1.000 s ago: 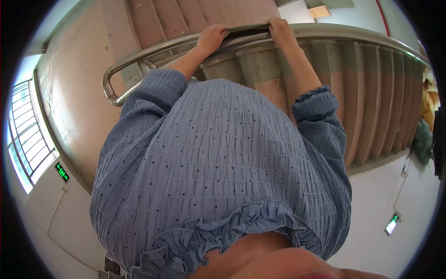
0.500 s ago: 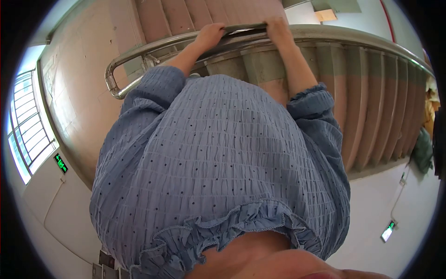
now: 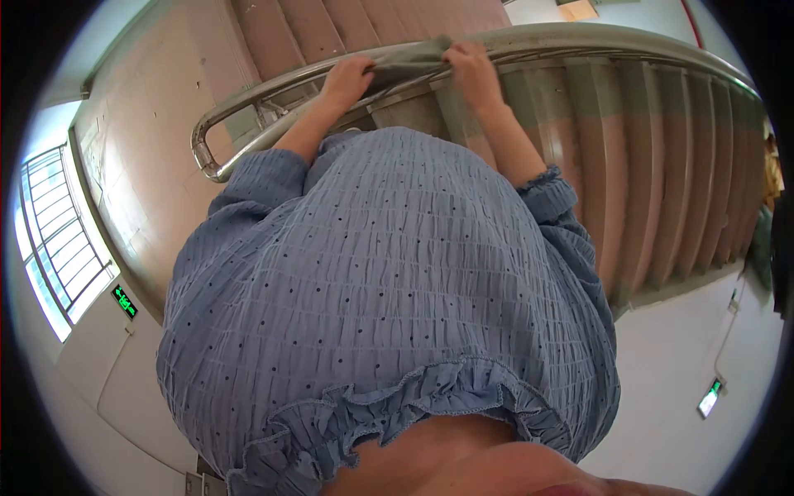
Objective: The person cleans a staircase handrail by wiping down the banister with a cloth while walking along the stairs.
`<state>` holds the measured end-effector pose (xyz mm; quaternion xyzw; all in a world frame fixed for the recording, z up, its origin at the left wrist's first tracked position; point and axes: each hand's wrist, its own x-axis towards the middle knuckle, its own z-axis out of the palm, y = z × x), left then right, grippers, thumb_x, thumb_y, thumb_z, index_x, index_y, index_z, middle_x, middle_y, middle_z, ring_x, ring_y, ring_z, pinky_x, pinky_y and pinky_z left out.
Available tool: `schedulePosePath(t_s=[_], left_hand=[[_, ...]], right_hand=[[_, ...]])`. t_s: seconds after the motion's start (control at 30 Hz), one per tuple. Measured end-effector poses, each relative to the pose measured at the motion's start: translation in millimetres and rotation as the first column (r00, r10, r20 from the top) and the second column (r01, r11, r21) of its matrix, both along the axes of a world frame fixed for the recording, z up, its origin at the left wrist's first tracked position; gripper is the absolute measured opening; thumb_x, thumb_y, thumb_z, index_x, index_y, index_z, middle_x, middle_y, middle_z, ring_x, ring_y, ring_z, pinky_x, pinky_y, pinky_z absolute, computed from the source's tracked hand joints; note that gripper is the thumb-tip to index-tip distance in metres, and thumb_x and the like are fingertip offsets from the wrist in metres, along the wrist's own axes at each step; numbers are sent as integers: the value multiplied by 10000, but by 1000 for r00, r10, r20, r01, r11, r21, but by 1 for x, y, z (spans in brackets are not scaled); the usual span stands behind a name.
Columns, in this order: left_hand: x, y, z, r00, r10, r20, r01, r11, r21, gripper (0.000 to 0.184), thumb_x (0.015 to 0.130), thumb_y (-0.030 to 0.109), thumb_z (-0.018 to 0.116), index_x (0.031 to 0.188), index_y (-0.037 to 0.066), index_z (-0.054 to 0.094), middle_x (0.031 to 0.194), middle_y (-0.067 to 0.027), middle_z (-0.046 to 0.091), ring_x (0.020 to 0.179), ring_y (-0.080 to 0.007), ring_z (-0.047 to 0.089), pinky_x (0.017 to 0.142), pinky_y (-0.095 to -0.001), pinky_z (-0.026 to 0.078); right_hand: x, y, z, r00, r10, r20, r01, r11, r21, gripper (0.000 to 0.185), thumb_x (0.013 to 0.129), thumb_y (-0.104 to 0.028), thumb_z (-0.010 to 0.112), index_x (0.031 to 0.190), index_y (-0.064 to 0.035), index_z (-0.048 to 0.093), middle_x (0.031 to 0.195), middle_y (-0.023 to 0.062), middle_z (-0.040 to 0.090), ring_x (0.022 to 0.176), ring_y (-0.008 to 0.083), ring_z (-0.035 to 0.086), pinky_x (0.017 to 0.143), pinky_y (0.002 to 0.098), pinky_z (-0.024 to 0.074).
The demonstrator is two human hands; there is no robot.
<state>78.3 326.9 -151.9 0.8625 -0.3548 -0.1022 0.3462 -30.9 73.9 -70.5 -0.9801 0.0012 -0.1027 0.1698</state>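
A grey-green cloth [image 3: 411, 59] is stretched between my two hands at the metal handrail [image 3: 571, 36]. My left hand [image 3: 348, 80] is closed on the cloth's left end, beside the rail. My right hand [image 3: 475, 74] pinches the other end, and a corner of fabric sticks up next to its fingers. The cloth lies along or just above the rail; I cannot tell how much of it touches. Below the cloth the lower bar of the railing is partly covered.
Brown stair steps [image 3: 628, 157] run down the right side beneath the railing. More steps [image 3: 310, 33] show beyond it. The railing's curved end [image 3: 201, 145] is at left, over a tiled landing [image 3: 157, 107]. A barred window [image 3: 62, 223] and green exit sign [image 3: 125, 302] are farther left.
Both hands have shifted a little left and lower in view. The cloth, flat along the rail before, now shows wider between them with a corner raised at the right.
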Motion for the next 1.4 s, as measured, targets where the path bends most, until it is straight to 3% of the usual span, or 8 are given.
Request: schedulePosePath(t_s=[0.13,0.4,0.53,0.6,0.8,1.0,1.2,1.4], left_hand=[[0,-39,28,993,-83,83,92,989,-115,215,830,100,685,1041,66,706,1088,-134,670,1072,-340,613,923,-419,495],[-23,21,-27,988,-86,125,59,977,204,134,835,83,607,926,62,703,974,-125,635,1024,-325,614,887,-413,516],[-29,-1,-18,973,-142,181,124,986,109,127,842,96,584,900,61,692,987,-126,630,1043,-317,606,884,-407,518],[-23,-19,7,908,-153,390,169,986,-5,189,822,54,608,971,75,722,974,-92,629,1018,-284,606,877,-390,518],[-31,-19,3,899,-242,365,208,969,131,203,800,52,602,967,65,717,981,-82,635,1017,-273,609,896,-375,510],[-30,-26,-6,898,-212,386,212,976,41,135,808,89,582,896,75,683,952,-81,616,1000,-273,618,867,-380,530],[-19,-72,30,876,-195,442,249,966,-69,151,811,105,584,924,83,681,959,-79,629,1005,-266,619,853,-369,537],[-24,-50,10,900,-230,371,234,972,33,191,819,69,587,975,75,695,967,-59,647,982,-256,620,869,-375,522]], right_hand=[[-2,-33,-3,949,-154,275,178,982,-66,135,822,-50,584,873,-81,705,1024,93,623,1006,333,579,880,429,499],[-44,32,-69,998,-54,45,49,992,116,107,807,-46,610,849,-85,700,992,96,616,995,325,580,862,413,503],[-42,17,-50,971,-186,147,173,980,97,119,795,-29,622,859,-87,704,977,94,609,976,324,584,850,405,505],[-39,10,-38,943,-257,210,247,966,74,128,793,-17,626,865,-87,706,974,93,608,970,324,585,848,406,505],[-53,14,-57,916,-366,163,355,930,95,146,805,2,629,884,-88,713,966,95,600,955,324,587,837,417,502],[-58,5,-47,953,-288,96,274,952,140,133,813,-12,639,888,-92,714,992,96,604,989,329,580,842,423,501],[-55,-25,-33,849,-469,244,452,883,125,224,771,25,673,954,-85,739,1128,146,582,1056,355,565,902,438,496],[-62,-12,-64,864,-489,116,466,866,179,206,801,-6,648,969,-83,737,1152,190,619,1082,394,574,920,472,485]])
